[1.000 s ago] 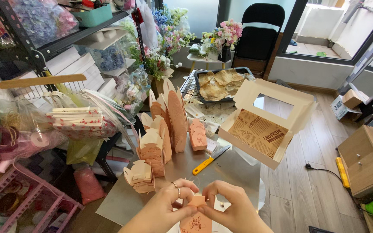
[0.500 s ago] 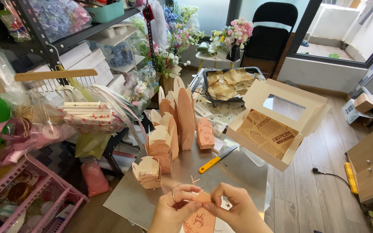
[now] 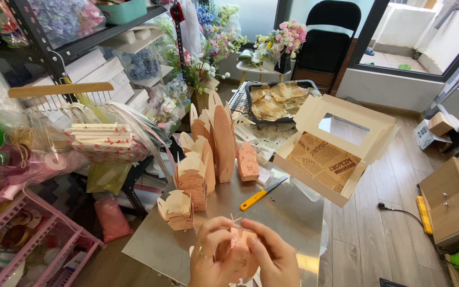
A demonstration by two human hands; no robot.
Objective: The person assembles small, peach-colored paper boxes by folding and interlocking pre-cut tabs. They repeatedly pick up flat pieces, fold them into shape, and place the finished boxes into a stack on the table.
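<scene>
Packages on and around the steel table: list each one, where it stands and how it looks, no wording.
Window box: table's right edge, open, kraft-coloured, lid with a clear pane, lined with newsprint-patterned paper.
Folded paper boxes: table's left half, pale peach, stacked, scalloped tops.
Small peach box: bottom centre, between left hand and right hand.
Cardboard carton: floor, far right, brown.

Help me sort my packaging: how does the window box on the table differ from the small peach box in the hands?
The window box is far larger than the peach box. The window box lies with its lid open, newsprint-style paper inside; the peach box is held between the left hand and right hand above the table. The window box is cream and rectangular; the peach box is pinkish, with scalloped flaps. Both look like folded card.
</scene>
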